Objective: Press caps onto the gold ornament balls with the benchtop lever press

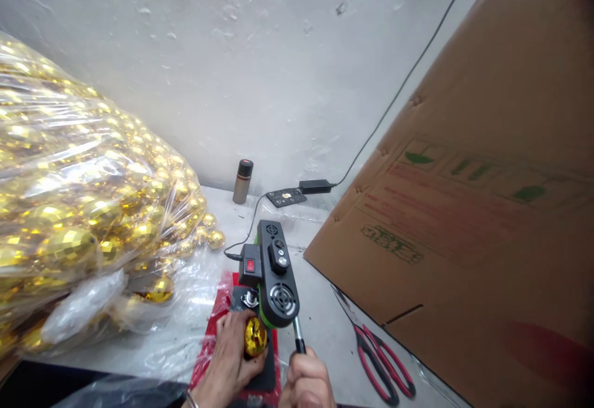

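A small gold mirrored ball [255, 337] sits between the thumb and fingers of my left hand [231, 349], under the head of a small black bench machine [273, 272]. The machine looks like a mini drill press, with a red switch [250, 265] on its side box and round vents on top. My right hand [307, 378] is closed around the lever [299, 337] at the machine's front right. A red sheet [204, 355] lies beneath the dark base. The underside of the machine's head, where the ball meets it, is hidden.
A clear plastic bag [83, 166] full of gold balls fills the left. To the right leans a large cardboard box [464, 210], with red-handled scissors [383, 361] beside it. A spray-can-like cylinder [242, 182], a dark phone-like slab [285, 197] and a corded power adapter [315, 186] lie by the wall.
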{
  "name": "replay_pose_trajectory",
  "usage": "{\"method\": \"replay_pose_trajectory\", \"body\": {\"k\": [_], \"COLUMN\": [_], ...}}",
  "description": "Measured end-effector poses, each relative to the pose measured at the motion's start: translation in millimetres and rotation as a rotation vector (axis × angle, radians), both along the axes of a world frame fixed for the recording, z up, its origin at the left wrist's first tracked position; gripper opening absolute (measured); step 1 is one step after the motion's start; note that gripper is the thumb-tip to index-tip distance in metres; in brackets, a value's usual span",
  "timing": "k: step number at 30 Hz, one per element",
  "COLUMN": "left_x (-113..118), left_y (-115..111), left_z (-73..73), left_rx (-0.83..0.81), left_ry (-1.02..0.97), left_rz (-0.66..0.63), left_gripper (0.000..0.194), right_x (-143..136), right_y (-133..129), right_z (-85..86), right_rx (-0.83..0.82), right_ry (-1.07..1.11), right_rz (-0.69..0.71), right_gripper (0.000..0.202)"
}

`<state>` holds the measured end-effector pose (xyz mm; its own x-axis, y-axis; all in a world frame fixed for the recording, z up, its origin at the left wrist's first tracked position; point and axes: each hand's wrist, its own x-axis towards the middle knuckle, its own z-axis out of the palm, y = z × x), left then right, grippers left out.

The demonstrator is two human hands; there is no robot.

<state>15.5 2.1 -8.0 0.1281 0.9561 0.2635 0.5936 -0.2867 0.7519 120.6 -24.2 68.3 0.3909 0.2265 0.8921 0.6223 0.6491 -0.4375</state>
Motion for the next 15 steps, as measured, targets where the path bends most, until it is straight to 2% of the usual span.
{"method": "replay_pose_trajectory", "body": {"k": [4,11,13,15], "left_x": [2,2,1,1], "left_y": [1,0,1,3], "left_z": [-3.6,-5.6,-5.6,-4.9], "left_rx": [0.042,0.058,0.055,0.066], "left_ry": [-0.003,0.029,0.039,0.040], "left_rz": [0.018,0.027,0.023,0.029], "left_gripper": [0.046,0.046,0.046,0.047], "right_x": [-5,-3,0,3], "right_y": [3,5,5,2], "right_z": [-6.3,-31.6,-31.1,-18.6], "right_rx": [-0.010,0.018,0.017,-0.021], "right_ry": [0.025,-0.037,-0.075,-0.082], "right_rz": [0.001,0.001,-0.002,-0.003], "right_gripper": [0.047,0.048,0.047,0.047]}}
